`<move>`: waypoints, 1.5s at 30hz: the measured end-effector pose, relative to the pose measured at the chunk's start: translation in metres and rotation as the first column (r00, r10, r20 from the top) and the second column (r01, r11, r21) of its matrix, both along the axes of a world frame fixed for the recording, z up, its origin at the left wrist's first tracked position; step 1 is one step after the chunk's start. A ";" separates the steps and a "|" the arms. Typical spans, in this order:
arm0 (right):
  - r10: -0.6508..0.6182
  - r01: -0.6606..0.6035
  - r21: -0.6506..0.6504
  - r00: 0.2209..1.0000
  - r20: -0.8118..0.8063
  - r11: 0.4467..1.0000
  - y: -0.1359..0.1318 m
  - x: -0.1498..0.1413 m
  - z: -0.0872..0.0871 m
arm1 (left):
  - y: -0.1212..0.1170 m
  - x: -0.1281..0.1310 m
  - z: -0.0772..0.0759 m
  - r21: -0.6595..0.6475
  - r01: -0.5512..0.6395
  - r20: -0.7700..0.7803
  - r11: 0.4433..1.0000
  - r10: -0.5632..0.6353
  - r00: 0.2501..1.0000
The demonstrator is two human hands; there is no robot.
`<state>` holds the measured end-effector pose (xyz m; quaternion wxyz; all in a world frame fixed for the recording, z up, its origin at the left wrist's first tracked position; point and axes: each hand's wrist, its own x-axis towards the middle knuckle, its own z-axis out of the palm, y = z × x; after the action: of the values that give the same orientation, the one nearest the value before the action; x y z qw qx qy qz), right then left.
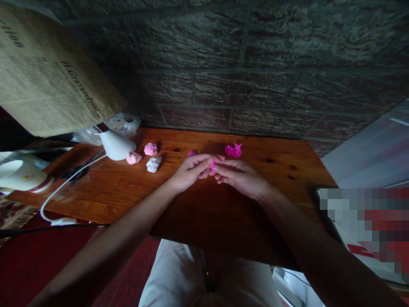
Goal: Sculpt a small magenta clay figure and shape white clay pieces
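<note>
Between my fingertips is a small piece of bright pink modelling clay (pixel 213 166), mostly covered by the fingers. My left hand (pixel 193 168) pinches it from the left, and my right hand (pixel 235 174) pinches it from the right. Both hands hover over the wooden table (pixel 275 170). Just behind my left hand sits a magenta clay lump (pixel 192 152), partly hidden. Further back to the right lie joined magenta clay shapes (pixel 233 149), one of them rounded like a rosette. To the left are a pink clay lump (pixel 151 149), a pale peach lump (pixel 134 157) and a white lump (pixel 154 164).
A lamp with a newsprint shade (pixel 57 76) and white base (pixel 116 145) stands at the left, its white cable (pixel 60 187) running over the table edge. A clear plastic bag (pixel 124 123) lies behind it. A paper cup (pixel 22 175) lies far left. A brick wall (pixel 217 85) rises behind.
</note>
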<state>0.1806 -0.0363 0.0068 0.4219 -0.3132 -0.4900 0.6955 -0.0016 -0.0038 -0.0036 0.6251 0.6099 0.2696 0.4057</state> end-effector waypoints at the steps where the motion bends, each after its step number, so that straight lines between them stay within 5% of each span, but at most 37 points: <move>1: 0.000 0.000 0.010 1.000 0.012 1.000 0.000 0.000 0.000 | -0.001 0.000 0.001 -0.003 0.000 -0.004 1.000 0.000 1.000; 8: -0.034 0.020 0.177 0.996 0.078 0.984 0.000 -0.003 0.000 | -0.006 0.002 0.009 0.013 -0.085 -0.051 0.996 0.086 0.995; 20: -0.103 0.013 0.330 0.961 0.257 0.944 -0.003 -0.003 0.008 | -0.001 0.002 0.003 -0.038 -0.036 0.015 0.999 0.036 0.999; 30: -0.097 0.028 0.274 0.965 0.244 0.961 0.000 -0.001 0.003 | -0.003 0.001 0.005 -0.013 -0.040 -0.046 0.999 0.039 0.998; 39: 0.058 -0.069 -0.106 0.992 -0.108 0.992 -0.002 -0.003 0.000 | -0.002 -0.001 0.005 -0.157 0.076 0.069 0.985 -0.065 0.995; 45: -0.020 0.020 -0.013 1.000 -0.022 1.000 -0.001 -0.004 -0.002 | -0.003 -0.001 0.008 -0.163 0.021 0.021 0.986 -0.018 1.000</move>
<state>0.1765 -0.0375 0.0045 0.4322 -0.3131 -0.4779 0.6977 -0.0023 -0.0073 0.0039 0.6795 0.5553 0.2900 0.3818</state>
